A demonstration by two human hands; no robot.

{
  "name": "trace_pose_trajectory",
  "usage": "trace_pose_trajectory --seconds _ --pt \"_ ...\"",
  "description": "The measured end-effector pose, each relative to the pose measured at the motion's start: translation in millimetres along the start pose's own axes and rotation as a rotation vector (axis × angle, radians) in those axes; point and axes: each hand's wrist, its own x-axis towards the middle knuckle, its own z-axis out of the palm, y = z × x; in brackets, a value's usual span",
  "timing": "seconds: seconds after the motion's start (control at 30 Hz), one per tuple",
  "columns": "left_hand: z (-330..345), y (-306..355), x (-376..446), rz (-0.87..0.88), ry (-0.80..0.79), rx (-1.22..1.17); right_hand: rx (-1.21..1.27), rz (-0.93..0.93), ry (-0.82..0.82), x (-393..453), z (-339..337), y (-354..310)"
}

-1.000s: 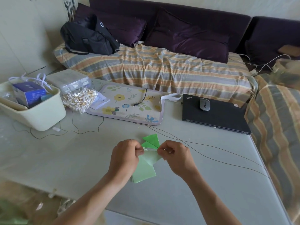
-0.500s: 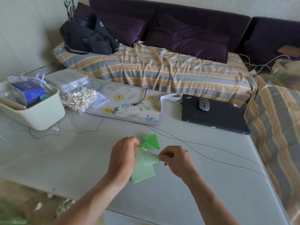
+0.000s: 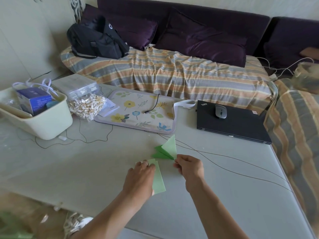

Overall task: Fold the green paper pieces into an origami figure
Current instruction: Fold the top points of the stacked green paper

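A flat pale green paper sheet (image 3: pixel 158 181) lies on the table near the front edge. My left hand (image 3: pixel 140 177) rests on its left side, fingers laid over its top edge. A pale green folded triangle (image 3: pixel 170 147) stands just beyond it, point up. My right hand (image 3: pixel 189 167) pinches that triangle by its lower corner. Darker green folded pieces (image 3: pixel 160 154) lie on the table directly left of the triangle and touch it.
The grey table (image 3: pixel 103 169) carries a thin dark cable (image 3: pixel 224 167) running right of my hands. Farther back are a floral mat (image 3: pixel 138 111), a closed black laptop (image 3: pixel 238 125) with a mouse (image 3: pixel 220 111), a cream bin (image 3: pixel 43 121) and a bag of cotton swabs (image 3: pixel 86 107).
My right hand drew the folded pale triangle away from the sheet, up and to the right, beside the darker pieces. My left hand went down with the sheet onto the table.
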Motion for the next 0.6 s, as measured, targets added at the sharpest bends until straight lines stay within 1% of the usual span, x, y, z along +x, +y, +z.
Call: trace_pose_trajectory --seconds 0.17,0.3,0.43,0.47,0.53,0.6 --pt "-2 -3 -3 0.020 -0.048 0.051 -0.038 -0.035 -0.021 5 3 5" --pt "-2 -5 -5 0.038 -0.024 0.069 -0.234 -0.114 -0.018 3 0 4" --pt "0 -6 -5 0.079 0.020 0.036 -0.346 -0.143 -0.023 -1 -6 1" --pt "0 -7 -5 0.088 0.014 0.019 -0.377 -0.162 -0.052 -2 -8 1" --pt "0 -8 -5 0.104 -0.029 -0.022 -0.454 -0.227 -0.167 -6 -7 2" --pt "-1 -8 -5 0.106 -0.063 -0.062 -0.616 -0.346 -0.292 -10 -4 7"
